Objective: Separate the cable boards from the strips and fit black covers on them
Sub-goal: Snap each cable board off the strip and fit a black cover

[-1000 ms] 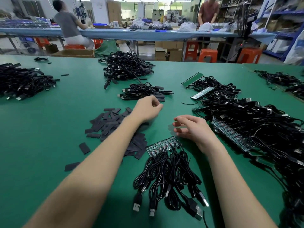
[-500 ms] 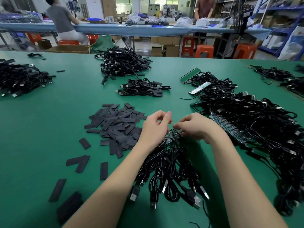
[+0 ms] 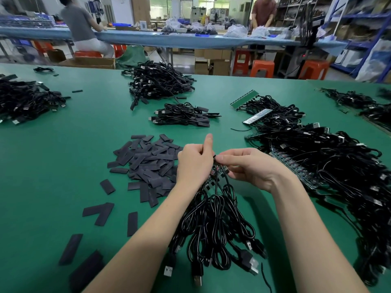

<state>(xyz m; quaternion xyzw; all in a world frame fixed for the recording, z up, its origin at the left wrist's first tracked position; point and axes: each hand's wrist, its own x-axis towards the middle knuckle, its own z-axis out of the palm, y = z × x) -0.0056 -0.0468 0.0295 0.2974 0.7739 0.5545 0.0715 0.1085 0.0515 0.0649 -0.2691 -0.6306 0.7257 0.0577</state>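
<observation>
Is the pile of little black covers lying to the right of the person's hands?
No, the pile of black covers lies on the green table to the left of the left hand and right hand.

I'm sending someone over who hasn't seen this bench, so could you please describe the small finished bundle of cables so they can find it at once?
On the green table, look just beyond the heap of flat black covers, before the larger tangled cable pile at the far edge. The small bundle lies alone there. Unlike the right-hand mass, no green strips are attached.
</observation>
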